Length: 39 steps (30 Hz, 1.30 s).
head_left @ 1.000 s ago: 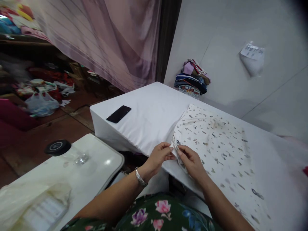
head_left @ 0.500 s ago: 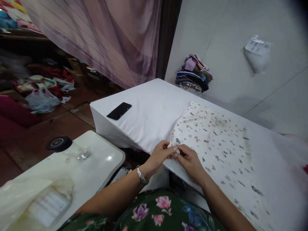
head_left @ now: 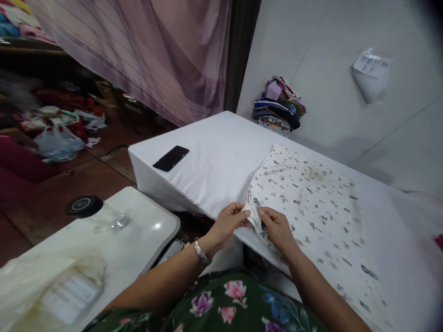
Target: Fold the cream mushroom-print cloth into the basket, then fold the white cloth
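A white cloth with small printed figures [head_left: 311, 203] lies spread over the right part of the white-covered table, with a brownish stain near its far side. My left hand [head_left: 230, 223], a silver bangle on its wrist, pinches the gathered near-left corner of this cloth. Close beside it, my right hand [head_left: 277, 228] grips the same edge between thumb and fingers. Between the two hands the edge hangs in loose folds at the table's front edge. The fingertips under the cloth are partly hidden.
A black phone [head_left: 171, 158] lies on the white table cover [head_left: 214, 152]. Folded clothes [head_left: 277, 108] are stacked against the wall. To the left, a smaller white table [head_left: 145, 221] holds a glass bottle with a black lid [head_left: 84, 206] and a plastic bag [head_left: 72, 295].
My hands have drawn slightly apart, the right one shifting right. The bunched cloth edge between them has opened into looser folds.
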Tool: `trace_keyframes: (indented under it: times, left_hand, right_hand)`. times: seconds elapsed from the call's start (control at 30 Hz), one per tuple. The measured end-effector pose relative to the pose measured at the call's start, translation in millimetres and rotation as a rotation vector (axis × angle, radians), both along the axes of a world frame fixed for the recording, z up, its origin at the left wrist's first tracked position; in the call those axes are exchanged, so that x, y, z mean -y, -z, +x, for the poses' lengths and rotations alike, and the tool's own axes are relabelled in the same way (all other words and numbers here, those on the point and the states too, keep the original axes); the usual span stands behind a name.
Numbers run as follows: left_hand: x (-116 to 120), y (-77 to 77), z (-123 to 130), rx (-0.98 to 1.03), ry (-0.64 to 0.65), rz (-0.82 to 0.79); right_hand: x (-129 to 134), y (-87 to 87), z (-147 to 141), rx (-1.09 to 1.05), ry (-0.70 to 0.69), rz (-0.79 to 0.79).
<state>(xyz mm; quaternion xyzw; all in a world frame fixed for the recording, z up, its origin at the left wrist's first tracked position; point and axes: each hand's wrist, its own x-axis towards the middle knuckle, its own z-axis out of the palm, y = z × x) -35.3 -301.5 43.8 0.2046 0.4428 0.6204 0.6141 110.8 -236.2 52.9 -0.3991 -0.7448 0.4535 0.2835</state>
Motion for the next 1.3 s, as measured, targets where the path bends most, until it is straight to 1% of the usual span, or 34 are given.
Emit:
trace_keyframes:
  times: [0.07,0.2,0.27,0.33,0.37,0.43,0.47,0.53,0.6,0.63,0.67,0.7,0.8,0.83,0.9,0.97,1.07,1.13,1.2,1.27,1.3]
  left_hand:
    - [0.4,-2.1,0.2,-0.033,-0.011,-0.007]
    - [0.8,-7.6,0.7,-0.156,-0.058,-0.009]
    - [0.2,-11.3,1.3,-0.206,-0.049,0.023]
    - [-1.1,-15.5,2.4,-0.251,-0.031,0.084]
    - [-2.0,-17.6,3.1,-0.269,-0.024,0.116]
    - [-3.6,-21.5,4.5,-0.313,-0.005,0.155]
    - [-4.3,-23.1,5.1,-0.34,0.002,0.159]
    - [-5.2,-25.2,6.1,-0.401,0.005,0.149]
    - [-6.1,-25.6,7.2,-0.445,0.008,0.126]
    - [-6.8,-25.2,7.8,-0.451,0.018,0.114]
    - [-8.1,-24.4,8.5,-0.451,0.041,0.101]
    - [-9.9,-23.2,9.2,-0.452,0.072,0.089]
    - [-21.2,-17.1,9.8,-0.479,0.154,0.075]
    - [-27.3,-14.5,8.9,-0.495,0.175,0.079]
    - [-43.7,-9.1,4.7,-0.539,0.2,0.09]
    - [-65.9,-4.7,-2.3,-0.61,0.214,0.092]
    - [-109.6,-1.7,-14.8,-0.76,0.222,0.074]
    - [-144.5,-2.4,-21.3,-0.901,0.215,0.039]
    - [-181.7,-4.4,-24.7,-1.024,0.198,0.0]
    - [-218.3,-6.7,-24.7,-1.094,0.175,-0.018]
    - [-235.4,-7.3,-23.8,-1.121,0.162,-0.019]
  right_hand:
    - [2.4,0.0,-1.0,0.02,-0.02,0.103]
    - [10.1,-1.5,-2.9,0.144,-0.153,0.392]
    - [13.4,-0.5,-4.3,0.211,-0.141,0.468]
    - [14.0,1.6,-6.1,0.214,-0.087,0.498]
    - [12.6,2.0,-6.5,0.189,-0.055,0.488]
    - [5.8,-1.6,-3.7,0.108,-0.013,0.4]
    - [0.3,-6.4,0.3,0.058,0.009,0.331]
    - [-14.0,-22.8,14.5,-0.054,0.088,0.188]
    - [-30.5,-45.2,34.5,-0.185,0.221,0.097]
    - [-38.1,-57.0,44.8,-0.245,0.267,0.079]
    - [-44.7,-68.3,54.3,-0.263,0.271,0.072]
    - [-49.6,-78.7,62.5,-0.211,0.228,0.072]
    - [-53.3,-101.8,77.2,0.031,0.051,0.152]
    - [-51.4,-106.9,79.5,0.081,0.018,0.192]
    - [-45.8,-113.8,82.2,0.12,0.0,0.26]
    - [-41.1,-118.2,84.9,0.155,-0.01,0.283]
    - [-40.0,-124.5,95.2,0.202,-0.028,0.275]
    - [-42.3,-129.1,110.5,0.201,-0.013,0.259]
    - [-43.9,-132.2,134.5,0.173,0.057,0.256]
    - [-41.6,-132.1,165.6,0.074,0.23,0.318]
    - [-38.6,-130.7,182.2,0.004,0.349,0.374]
